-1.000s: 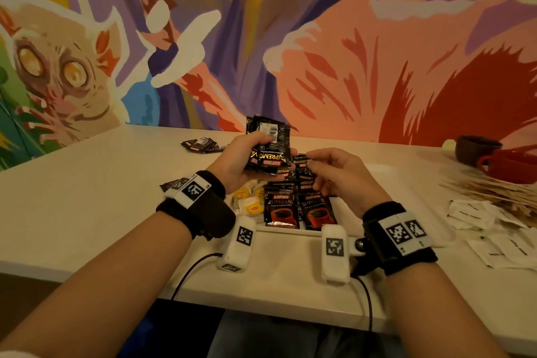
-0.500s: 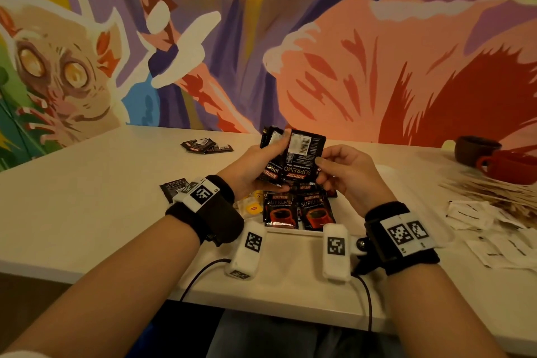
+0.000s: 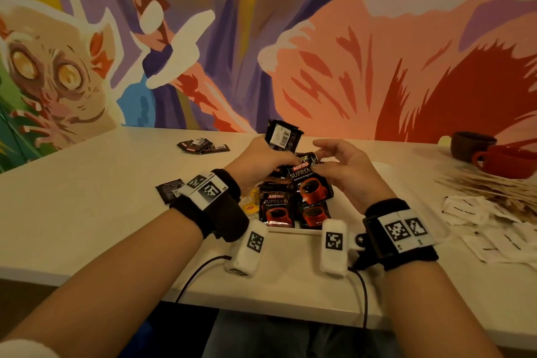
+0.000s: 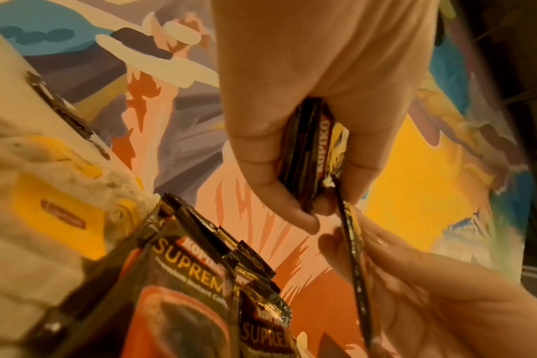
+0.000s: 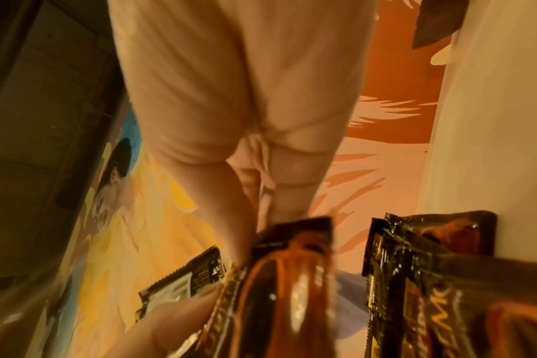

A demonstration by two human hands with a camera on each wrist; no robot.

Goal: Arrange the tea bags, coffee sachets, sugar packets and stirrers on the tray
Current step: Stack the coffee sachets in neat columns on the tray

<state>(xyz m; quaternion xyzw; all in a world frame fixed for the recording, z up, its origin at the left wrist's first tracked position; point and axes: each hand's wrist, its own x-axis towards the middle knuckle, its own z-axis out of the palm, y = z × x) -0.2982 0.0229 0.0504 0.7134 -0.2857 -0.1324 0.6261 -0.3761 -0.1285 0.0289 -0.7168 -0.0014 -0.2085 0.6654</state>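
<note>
Left hand hugs spare coffee sachets; right hand pinches one sachet, maybe lowering it to lie flat on the tray.

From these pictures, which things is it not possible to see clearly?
- Head view: how many coffee sachets the left hand grips; fingers cover the stack.
- Head view: tea bags, mostly behind the left wrist.
- Head view: print on the sugar packets, too small.
- Right wrist view: sachet under the right hand, blurred.
</note>
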